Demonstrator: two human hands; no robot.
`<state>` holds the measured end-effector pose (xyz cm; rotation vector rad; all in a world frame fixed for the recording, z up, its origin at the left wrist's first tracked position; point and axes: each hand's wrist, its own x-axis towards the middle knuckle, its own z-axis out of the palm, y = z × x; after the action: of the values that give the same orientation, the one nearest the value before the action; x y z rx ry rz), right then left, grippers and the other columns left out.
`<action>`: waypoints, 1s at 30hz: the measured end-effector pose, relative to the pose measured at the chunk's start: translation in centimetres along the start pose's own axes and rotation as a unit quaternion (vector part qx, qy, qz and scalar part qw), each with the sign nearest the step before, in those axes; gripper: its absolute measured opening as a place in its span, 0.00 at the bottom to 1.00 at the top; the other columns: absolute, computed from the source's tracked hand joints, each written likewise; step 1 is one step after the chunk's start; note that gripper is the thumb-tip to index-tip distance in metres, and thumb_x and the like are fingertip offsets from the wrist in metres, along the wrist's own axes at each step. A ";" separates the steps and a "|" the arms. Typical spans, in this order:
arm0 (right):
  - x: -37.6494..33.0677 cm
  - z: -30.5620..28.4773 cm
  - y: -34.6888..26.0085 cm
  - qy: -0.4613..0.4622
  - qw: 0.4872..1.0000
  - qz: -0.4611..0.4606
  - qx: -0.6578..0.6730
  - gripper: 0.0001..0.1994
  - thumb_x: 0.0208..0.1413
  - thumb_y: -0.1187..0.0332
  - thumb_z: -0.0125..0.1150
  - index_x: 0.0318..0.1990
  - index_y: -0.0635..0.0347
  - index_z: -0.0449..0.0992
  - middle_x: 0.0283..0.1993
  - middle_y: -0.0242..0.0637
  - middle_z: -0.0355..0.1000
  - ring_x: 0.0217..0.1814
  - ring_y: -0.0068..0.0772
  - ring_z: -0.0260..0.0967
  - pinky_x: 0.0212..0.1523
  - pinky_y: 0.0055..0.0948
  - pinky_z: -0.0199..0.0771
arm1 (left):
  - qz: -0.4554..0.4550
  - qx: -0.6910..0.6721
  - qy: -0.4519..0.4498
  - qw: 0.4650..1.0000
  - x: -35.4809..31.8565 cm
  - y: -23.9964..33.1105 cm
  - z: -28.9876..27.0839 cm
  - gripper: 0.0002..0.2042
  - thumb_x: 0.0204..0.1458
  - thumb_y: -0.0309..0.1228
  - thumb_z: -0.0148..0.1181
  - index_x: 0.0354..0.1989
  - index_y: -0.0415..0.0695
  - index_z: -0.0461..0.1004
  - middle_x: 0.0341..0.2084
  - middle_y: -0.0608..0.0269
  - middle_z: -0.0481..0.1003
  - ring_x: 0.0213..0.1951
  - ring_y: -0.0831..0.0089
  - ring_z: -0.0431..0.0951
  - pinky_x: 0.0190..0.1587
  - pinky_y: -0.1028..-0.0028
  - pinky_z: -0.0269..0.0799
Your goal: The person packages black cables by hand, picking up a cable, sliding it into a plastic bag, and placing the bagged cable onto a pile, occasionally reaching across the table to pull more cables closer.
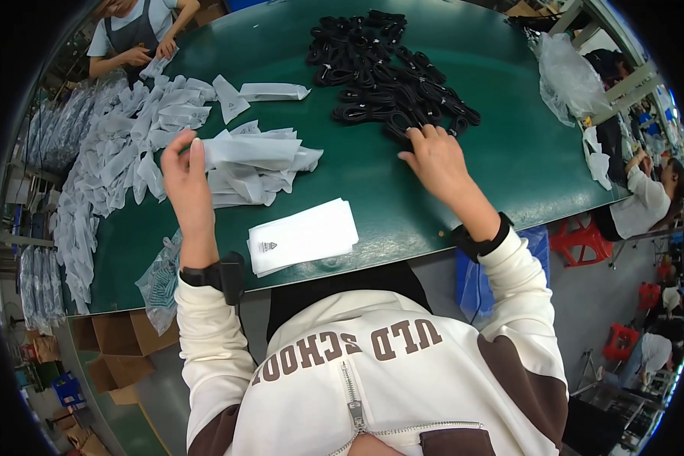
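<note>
My left hand is at the left end of a frosted white plastic sleeve, thumb and fingers apart. That sleeve lies on top of a loose heap of similar filled sleeves. My right hand reaches to the near edge of a pile of coiled black cables. Its fingertips meet a coil there, while the thumb stands away to the left. Between my hands, close to the table's front edge, lies a stack of flat white sleeves.
A large pile of filled sleeves covers the green table's left side. At the far left a co-worker's hands hold a sleeve. Clear plastic bags hang at the right edge. Cardboard boxes and a red stool stand below.
</note>
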<state>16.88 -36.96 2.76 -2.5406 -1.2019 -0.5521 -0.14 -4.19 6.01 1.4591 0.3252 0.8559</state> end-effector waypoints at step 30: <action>-8.2 -3.9 -5.6 -0.141 0.939 -0.050 0.310 0.10 0.54 0.73 0.67 0.42 0.62 0.75 0.36 0.41 0.66 0.31 0.44 0.69 0.31 0.38 0.68 | 0.065 0.177 -0.281 0.941 -13.1 -4.2 5.8 0.03 0.52 0.18 0.59 0.33 0.37 0.71 0.33 0.56 0.74 0.34 0.60 0.72 0.38 0.68 0.69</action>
<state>6.90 -40.64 3.03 -2.0575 -1.3391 0.1745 -3.79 -16.80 -1.08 2.0066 -0.0564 0.4583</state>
